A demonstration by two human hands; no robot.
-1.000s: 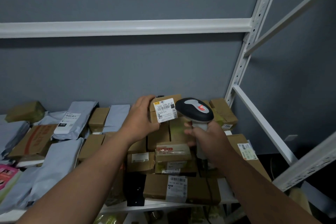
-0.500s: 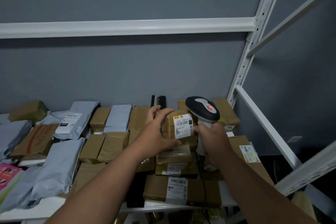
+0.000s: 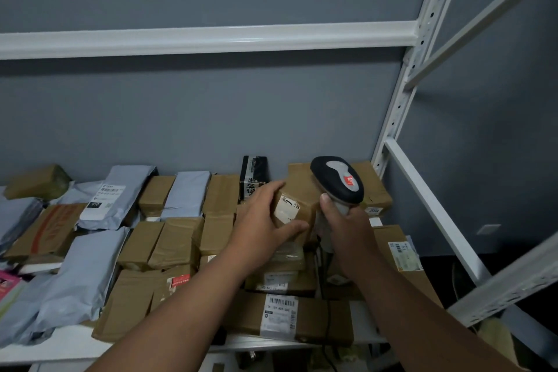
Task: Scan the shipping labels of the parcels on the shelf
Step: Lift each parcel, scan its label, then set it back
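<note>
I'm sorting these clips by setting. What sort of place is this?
Probably a parcel depot or stockroom: a white metal shelving rack packed with brown cardboard parcels and grey plastic mailer bags, and a black-and-grey handheld barcode scanner.

Label (image 3: 287, 211) on held box mostly turned away, print unreadable; scanner (image 3: 338, 181) handle hidden by right hand (image 3: 347, 232).

One scanner (image 3: 338, 181), two hands, five grey mailer bags, many cardboard parcels.
</note>
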